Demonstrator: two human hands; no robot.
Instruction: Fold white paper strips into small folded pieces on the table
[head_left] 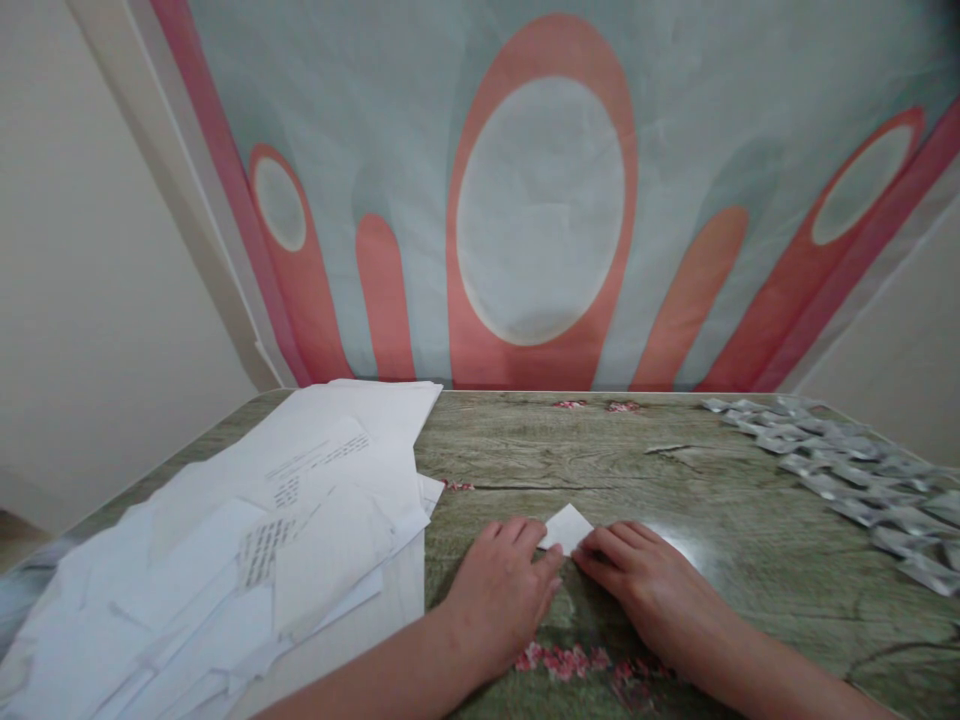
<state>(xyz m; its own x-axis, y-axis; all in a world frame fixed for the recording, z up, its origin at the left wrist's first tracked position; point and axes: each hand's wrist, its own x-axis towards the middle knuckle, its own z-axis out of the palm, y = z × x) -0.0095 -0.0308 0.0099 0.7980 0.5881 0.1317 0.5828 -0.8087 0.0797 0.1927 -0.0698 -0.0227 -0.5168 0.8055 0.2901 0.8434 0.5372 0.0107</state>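
Note:
A small folded piece of white paper (568,526) lies on the table (675,500) near its front edge. My left hand (502,590) rests palm down with its fingertips pressing the paper's left side. My right hand (645,585) lies opposite, its fingers pressing the paper's right edge flat. Most of the paper is hidden under my fingers; only a pointed corner shows between the hands.
A loose heap of white sheets (247,540), some with printed text, covers the table's left side. Several small folded paper pieces (855,470) lie in rows at the right edge. A patterned cloth (540,200) hangs behind the table.

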